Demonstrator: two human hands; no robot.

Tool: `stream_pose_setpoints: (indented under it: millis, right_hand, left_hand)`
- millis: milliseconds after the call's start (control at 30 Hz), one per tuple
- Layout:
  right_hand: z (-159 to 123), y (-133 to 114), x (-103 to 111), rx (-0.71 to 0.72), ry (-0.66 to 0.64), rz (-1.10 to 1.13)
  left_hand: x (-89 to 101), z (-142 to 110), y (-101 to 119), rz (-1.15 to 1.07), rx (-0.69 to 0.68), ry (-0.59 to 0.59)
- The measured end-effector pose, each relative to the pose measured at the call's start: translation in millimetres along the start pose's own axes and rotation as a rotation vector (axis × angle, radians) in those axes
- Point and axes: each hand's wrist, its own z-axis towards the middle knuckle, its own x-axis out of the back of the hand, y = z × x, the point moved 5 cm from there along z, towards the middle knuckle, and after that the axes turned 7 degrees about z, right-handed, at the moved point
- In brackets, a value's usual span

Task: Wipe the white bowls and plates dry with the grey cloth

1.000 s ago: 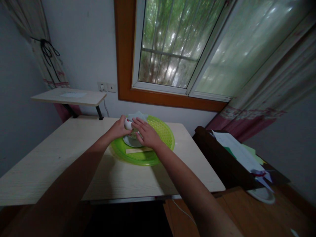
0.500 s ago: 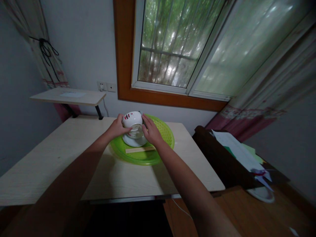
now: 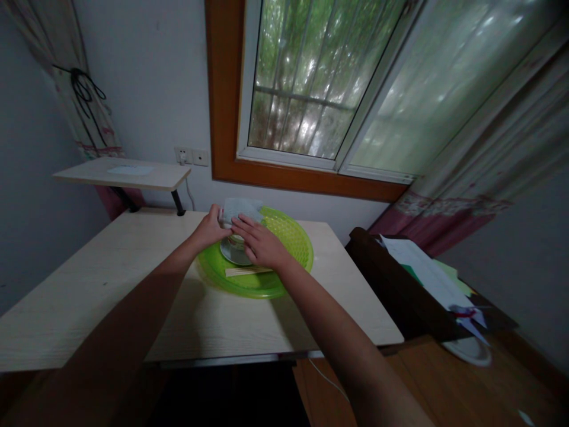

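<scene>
In the head view, a white bowl (image 3: 227, 225), mostly hidden, is held by the left hand (image 3: 210, 230) above the green tray (image 3: 262, 289) on the tabletop (image 3: 347, 284). A pale cloth (image 3: 240, 209) is touched by the right hand (image 3: 264, 245), fingers extended; whether it is gripped cannot be told.

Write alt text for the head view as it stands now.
The left hand holds a mostly hidden white bowl and the right hand touches a pale cloth, above a round green tray. A saucer and chopsticks lie on the tray, on a light table below a window.
</scene>
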Motion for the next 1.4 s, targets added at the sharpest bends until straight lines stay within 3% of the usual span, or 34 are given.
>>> stream_pose_setpoints:
  millis: [167,467,600,733,967,1400]
  right_hand:
    - [2.8,-1.5,-2.1,0.008,-0.014,-0.025]
    - [-7.6,23.5,9.5,-0.211,0.341,0.045]
    - [-14.4,40.6,6.4,-0.348,0.405,0.122]
    - [-19.3,53.5,-1.5,-0.421,0.4,0.235]
    - [-17.9,53.0,-4.6,-0.386,0.311,0.254]
    - [0.9,4.5,6.6,-0.104,0.101,-0.026]
  left_hand:
    - [0.7,1.0,-0.1,-0.017,0.001,0.018]
    - [-0.7,2.3,-7.9,0.047,0.027,0.05]
    - [1.9,1.6,-7.5,0.08,0.036,0.061]
    - [3.8,0.3,-6.0,0.075,0.051,0.051]
    - [2.5,-0.3,-3.5,0.071,0.015,0.03]
    - [-4.5,-6.9,16.8,0.16,-0.144,-0.075]
